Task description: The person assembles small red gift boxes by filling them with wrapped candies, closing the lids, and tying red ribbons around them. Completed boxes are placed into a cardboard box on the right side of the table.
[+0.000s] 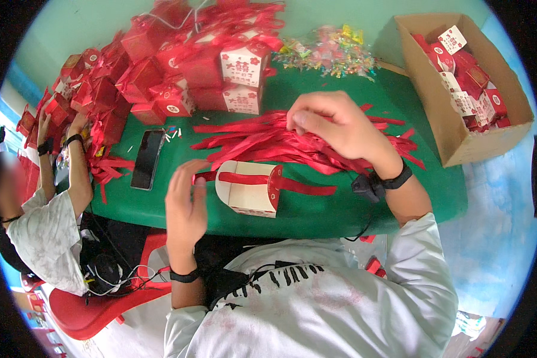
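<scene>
In front of me a small cream-coloured carton (250, 196) with a rounded end flap stands open on the table. A red ribbon (307, 187) crosses its inside and trails out to the right. My left hand (186, 206) is left of the carton, with the ribbon's left end between its thumb and fingers. My right hand (337, 128) is raised over a pile of loose red ribbons (250, 140), its fingers curled and thumb pressed in. What that hand pinches, if anything, is hidden.
Finished red-and-white boxes (241, 65) are stacked at the back left. Wrapped sweets (328, 51) lie behind the ribbons. A cardboard box (420, 89) of decorated boxes stands at right. A phone (148, 158) lies on the green table (441, 191). Another person (48, 238) works at left.
</scene>
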{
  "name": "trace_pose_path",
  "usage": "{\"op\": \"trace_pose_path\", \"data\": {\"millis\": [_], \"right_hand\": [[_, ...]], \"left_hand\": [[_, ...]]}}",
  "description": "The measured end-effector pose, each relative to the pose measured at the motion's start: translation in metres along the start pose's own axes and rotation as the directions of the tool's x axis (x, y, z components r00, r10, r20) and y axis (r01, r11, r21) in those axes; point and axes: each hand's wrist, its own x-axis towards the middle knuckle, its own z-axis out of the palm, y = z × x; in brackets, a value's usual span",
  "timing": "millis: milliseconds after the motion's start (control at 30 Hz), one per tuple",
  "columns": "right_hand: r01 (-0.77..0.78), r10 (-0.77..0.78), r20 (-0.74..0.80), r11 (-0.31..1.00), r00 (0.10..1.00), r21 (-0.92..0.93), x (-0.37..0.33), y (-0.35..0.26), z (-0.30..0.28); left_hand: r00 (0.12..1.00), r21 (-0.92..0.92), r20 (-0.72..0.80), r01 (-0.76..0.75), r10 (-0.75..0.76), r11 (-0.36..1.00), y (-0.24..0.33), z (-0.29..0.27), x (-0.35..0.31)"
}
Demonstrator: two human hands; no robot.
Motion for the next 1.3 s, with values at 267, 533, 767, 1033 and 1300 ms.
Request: {"op": "trace_pose_path", "data": {"millis": [267, 533, 767, 1033, 1300], "right_hand": [[0.033, -0.035, -0.006, 0.985, 0.999, -0.172, -0.071, 0.005, 0.086], [-0.131, 0.103, -0.35, 0.99, 0.931, -0.058, -0.082, 0.002, 0.142], [-0.303, 0.2, -0.356, 0.917, 0.913, -0.261, -0.085, 0.034, 0.139], [-0.354, 0.286, -0.308, 0.915, 0.907, -0.193, -0.091, 0.056, 0.146], [-0.345, 0.373, -0.212, 0.925, 0.903, 0.156, -0.093, 0.055, 0.145]], "left_hand": [[0.984, -0.124, 0.134, -0.099, 0.115, 0.987, 0.015, 0.036, 0.003], [0.984, -0.002, 0.059, -0.167, 0.167, 0.986, 0.017, 0.046, -0.007], [0.991, -0.135, 0.128, 0.062, -0.045, 0.989, -0.022, 0.036, -0.01], [0.979, -0.518, 0.198, 0.141, -0.042, 0.844, -0.05, 0.059, -0.018], [0.975, -0.396, 0.223, 0.111, -0.022, 0.912, -0.064, 0.057, -0.017]]}}
